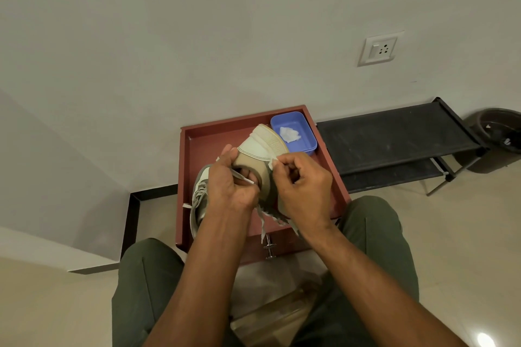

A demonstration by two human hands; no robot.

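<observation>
Left hand (228, 180) is gripping the sneaker (259, 149) at the collar with a lace tip (244, 178) crossing its fingers; right hand (301, 183) is pinching the lace (274, 162) at the side. The sneaker is hanging just above the red tray (335, 177), long axis running near-to-far, heel end pointing away, sole facing far-right. A blue tub (284, 117) is sitting in the tray's far-right corner.
</observation>
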